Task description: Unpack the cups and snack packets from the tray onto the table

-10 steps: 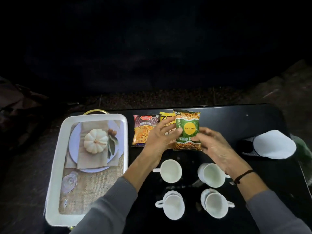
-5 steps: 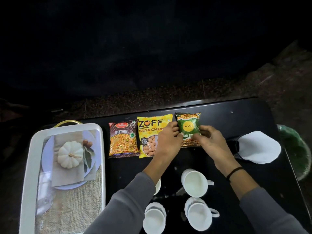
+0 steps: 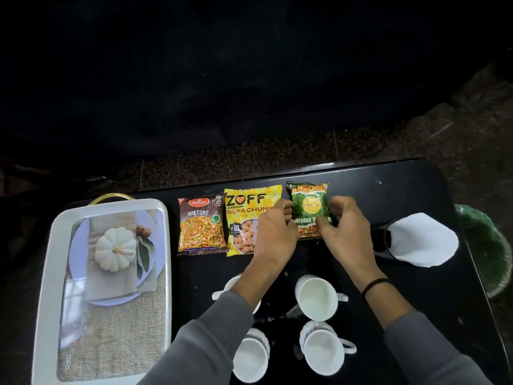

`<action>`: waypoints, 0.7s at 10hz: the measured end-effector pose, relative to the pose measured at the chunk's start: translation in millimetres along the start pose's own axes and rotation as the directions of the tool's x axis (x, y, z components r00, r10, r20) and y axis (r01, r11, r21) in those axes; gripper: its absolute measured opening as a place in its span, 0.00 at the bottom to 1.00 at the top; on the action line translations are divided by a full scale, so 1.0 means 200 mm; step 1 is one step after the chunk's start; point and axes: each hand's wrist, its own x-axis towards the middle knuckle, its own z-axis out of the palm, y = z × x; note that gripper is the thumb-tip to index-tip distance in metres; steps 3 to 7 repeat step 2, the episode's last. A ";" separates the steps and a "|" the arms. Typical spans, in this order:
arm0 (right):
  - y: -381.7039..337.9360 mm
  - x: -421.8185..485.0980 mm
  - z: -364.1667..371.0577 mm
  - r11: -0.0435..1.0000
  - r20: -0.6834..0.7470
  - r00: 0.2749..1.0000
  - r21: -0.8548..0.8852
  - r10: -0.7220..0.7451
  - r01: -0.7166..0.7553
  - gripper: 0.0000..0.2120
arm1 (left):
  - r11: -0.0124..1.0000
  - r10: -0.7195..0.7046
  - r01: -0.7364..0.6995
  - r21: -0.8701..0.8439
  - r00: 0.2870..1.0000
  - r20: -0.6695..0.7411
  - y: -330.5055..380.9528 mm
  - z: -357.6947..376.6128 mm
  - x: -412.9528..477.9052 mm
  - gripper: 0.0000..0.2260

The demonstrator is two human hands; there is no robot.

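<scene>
Head view: dark room, black table with speckled floor beyond its far edge. White tray at table's left, gold handle at far end; its base bears a printed picture of a pumpkin on a plate and burlap. No cups or pkts in it.

Three pkts in a row along the far side of the table, lying flat: brown pkt leftmost, yellow pkt just beside it, green pkt at right end, touching or slightly overlapping the yellow one, cannot tell which.

Left hand: fingers curled, tips pinching the green pkt's left edge; palm covers part of the yellow pkt. Right hand: fingers curled, thumb and forefinger pinching the green pkt's right edge. Black band on right wrist. Both sleeves grey.

Four white cups on table, nearer the person: far-left cup mostly hidden by left forearm, far-right cup, near-left cup, near-right cup. All upright, mouths up.

White cloth at table's right, well apart from the cups.
</scene>
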 end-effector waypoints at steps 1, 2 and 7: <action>-0.02 -0.05 -0.01 0.990 -0.038 0.991 -0.067 -0.127 0.124 0.18 | 0.999 0.026 -0.026 0.019 0.999 -0.039 -0.02 -0.05 -0.02 0.13; -0.04 -0.10 -0.01 0.964 -0.069 0.972 -0.164 -0.225 0.211 0.15 | 1.000 0.024 -0.023 0.014 0.998 -0.054 -0.02 -0.11 -0.06 0.10; -0.04 -0.10 -0.01 0.964 -0.069 0.972 -0.164 -0.225 0.211 0.15 | 1.000 0.024 -0.023 0.014 0.998 -0.054 -0.02 -0.11 -0.06 0.10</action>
